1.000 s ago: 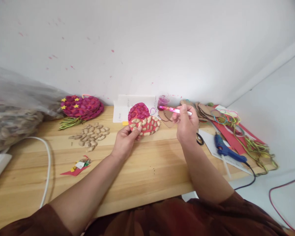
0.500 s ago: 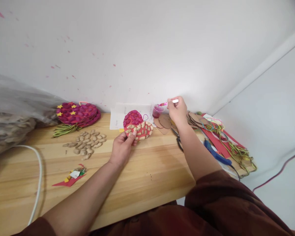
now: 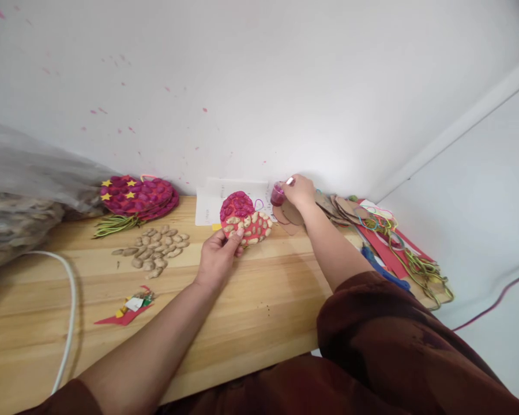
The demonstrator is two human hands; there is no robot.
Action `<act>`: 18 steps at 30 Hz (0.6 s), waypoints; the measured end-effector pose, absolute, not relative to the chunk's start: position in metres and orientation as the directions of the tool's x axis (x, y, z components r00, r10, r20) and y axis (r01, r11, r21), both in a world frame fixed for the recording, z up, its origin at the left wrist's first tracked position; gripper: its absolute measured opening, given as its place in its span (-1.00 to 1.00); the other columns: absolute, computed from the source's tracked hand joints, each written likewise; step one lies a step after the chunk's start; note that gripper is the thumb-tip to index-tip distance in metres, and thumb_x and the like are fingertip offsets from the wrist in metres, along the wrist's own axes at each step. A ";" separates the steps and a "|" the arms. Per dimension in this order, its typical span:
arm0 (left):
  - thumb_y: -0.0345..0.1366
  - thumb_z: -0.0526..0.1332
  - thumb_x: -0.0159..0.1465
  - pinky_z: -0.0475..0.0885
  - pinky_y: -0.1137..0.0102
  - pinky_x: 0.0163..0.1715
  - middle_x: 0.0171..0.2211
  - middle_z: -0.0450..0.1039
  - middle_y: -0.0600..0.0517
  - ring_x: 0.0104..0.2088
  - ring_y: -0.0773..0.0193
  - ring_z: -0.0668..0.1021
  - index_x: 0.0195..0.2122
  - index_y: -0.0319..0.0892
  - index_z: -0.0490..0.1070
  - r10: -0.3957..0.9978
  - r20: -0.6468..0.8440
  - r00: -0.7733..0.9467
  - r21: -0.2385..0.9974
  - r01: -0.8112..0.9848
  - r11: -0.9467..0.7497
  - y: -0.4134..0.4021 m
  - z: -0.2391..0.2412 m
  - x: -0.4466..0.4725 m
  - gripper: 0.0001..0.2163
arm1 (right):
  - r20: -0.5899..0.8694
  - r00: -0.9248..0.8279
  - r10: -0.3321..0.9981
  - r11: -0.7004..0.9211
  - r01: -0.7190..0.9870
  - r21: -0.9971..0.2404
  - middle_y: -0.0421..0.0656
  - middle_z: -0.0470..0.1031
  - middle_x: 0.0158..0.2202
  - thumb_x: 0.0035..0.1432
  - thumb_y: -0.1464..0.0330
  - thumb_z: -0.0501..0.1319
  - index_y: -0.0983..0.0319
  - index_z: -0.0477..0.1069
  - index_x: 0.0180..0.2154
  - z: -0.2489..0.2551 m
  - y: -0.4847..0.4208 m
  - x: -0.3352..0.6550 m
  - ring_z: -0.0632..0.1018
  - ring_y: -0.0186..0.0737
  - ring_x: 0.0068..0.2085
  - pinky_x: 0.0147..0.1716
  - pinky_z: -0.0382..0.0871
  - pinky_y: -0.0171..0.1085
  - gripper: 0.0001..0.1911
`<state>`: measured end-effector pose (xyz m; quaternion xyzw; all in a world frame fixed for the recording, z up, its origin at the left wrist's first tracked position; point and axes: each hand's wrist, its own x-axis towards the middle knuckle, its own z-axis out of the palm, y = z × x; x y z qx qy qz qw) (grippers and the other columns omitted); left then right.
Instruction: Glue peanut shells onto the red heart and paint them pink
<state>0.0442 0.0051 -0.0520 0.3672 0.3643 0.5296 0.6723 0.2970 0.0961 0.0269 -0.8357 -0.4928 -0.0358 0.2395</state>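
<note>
In my left hand (image 3: 218,259) is a red double-round craft piece (image 3: 237,206) covered with peanuts, gripped at its lower edge between thumb and fingers. Its upper round is painted magenta; the peanuts on the lower round are bare. A thin purple loop (image 3: 258,204) sticks out at its right side. My right hand (image 3: 301,193) pinches a paintbrush (image 3: 290,181) with a white handle, at the clear plastic cup (image 3: 278,196) of magenta paint. The brush's tip is hidden, seemingly down in the cup. Brown cardboard discs (image 3: 292,214) lie below that hand.
Loose peanuts (image 3: 149,251) and small colored scraps (image 3: 132,305) lie at left, near a white cable (image 3: 72,311). Finished magenta pieces (image 3: 142,196) are stacked behind, beside a bag of peanuts (image 3: 17,225). At right are a blue-handled tool (image 3: 383,268), green cords (image 3: 421,268) and red sheets (image 3: 384,253).
My right hand has moved left and slightly down, bringing the paintbrush from above the cup's rim to the cup. My left hand keeps the craft piece in nearly the same place.
</note>
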 end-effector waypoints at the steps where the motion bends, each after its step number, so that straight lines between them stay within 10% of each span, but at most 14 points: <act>1: 0.02 0.59 -0.05 0.34 0.51 -0.54 -0.52 0.49 0.10 -0.57 0.45 0.41 -0.40 -0.23 0.54 0.980 -0.103 0.171 0.879 -0.446 0.170 0.005 -0.052 0.044 -0.56 | 0.292 0.515 0.806 -0.404 0.839 -0.364 0.06 0.66 -0.12 0.18 0.08 0.32 0.18 0.54 -0.30 0.027 0.096 0.297 0.57 0.17 0.03 0.01 0.40 0.00 -0.71; 18: -0.01 0.61 -0.11 0.40 0.48 -0.53 -0.54 0.51 0.08 -0.56 0.39 0.49 -0.41 -0.23 0.53 0.977 -0.139 0.164 0.807 -0.553 0.208 0.005 -0.044 0.044 -0.55 | 0.423 0.489 0.763 -0.259 0.830 -0.494 -0.11 0.60 -0.30 0.24 0.25 0.24 0.19 0.46 -0.25 0.029 0.072 0.301 0.55 -0.07 -0.21 -0.10 0.36 -0.15 -0.86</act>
